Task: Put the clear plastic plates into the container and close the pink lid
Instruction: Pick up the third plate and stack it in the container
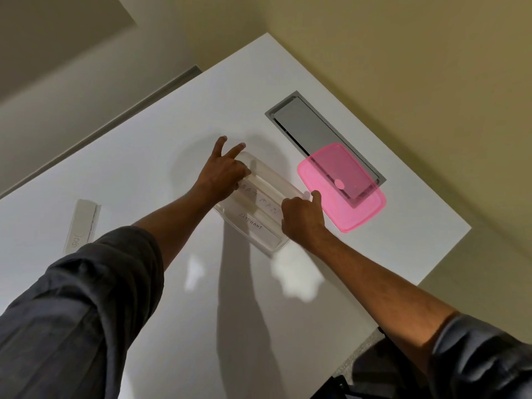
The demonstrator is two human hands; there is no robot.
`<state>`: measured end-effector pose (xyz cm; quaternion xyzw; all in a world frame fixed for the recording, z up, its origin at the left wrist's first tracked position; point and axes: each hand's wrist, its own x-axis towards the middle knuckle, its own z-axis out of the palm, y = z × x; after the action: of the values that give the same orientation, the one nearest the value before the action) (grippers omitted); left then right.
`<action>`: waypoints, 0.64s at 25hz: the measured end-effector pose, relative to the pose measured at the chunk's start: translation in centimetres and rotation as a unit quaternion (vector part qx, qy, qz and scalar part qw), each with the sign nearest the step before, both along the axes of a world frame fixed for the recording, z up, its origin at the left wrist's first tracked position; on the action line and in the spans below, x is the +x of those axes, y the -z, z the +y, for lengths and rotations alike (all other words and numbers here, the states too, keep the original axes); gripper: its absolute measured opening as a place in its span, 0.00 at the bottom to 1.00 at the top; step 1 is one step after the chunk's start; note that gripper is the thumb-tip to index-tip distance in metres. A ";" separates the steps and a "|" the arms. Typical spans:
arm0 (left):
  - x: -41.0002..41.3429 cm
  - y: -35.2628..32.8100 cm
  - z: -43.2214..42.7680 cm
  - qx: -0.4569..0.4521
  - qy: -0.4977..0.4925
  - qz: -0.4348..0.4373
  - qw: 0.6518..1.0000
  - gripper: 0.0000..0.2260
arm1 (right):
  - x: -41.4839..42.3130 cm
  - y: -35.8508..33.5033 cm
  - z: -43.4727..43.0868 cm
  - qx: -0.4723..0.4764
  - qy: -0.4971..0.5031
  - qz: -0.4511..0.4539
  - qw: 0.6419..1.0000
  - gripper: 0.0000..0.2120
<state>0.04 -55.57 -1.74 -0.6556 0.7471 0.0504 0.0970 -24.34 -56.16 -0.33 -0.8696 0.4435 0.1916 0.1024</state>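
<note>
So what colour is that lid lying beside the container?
Translucent pink lid, seen clearly in the head view.

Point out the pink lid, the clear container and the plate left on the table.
pink lid point(342, 185): head view, round tab near its centre.
clear container point(270, 243): head view, near corner wall.
plate on the table point(82, 226): head view, middle of its flat face.

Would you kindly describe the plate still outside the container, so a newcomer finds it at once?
Start at the white table, then go to its left side, well apart from the clear container under both hands. The loose plate lies there alone, a narrow clear strip with handwriting at its near end.
</note>
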 end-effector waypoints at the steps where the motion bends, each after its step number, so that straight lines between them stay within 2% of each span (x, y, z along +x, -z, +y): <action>1: 0.0 0.1 0.0 0.000 -0.001 -0.001 1.000 0.17 | 0.0 0.1 0.0 -0.003 0.002 -0.004 1.000 0.07; 10: -0.7 0.1 0.3 0.005 -0.019 -0.013 1.000 0.22 | 0.0 0.5 0.1 0.001 0.014 -0.014 1.000 0.04; 13: -0.7 -0.7 1.0 -0.028 -0.030 0.017 0.999 0.22 | -0.2 0.1 0.5 -0.026 0.018 -0.045 0.998 0.09; 16: -0.5 -1.8 2.6 -0.095 -0.067 0.068 0.991 0.17 | -0.2 -0.8 1.1 -0.062 0.014 -0.072 0.995 0.14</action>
<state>-0.44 -52.98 0.09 -0.7057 0.7075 0.0306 -0.0203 -24.53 -55.10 0.52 -0.8793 0.4585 0.0988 0.0825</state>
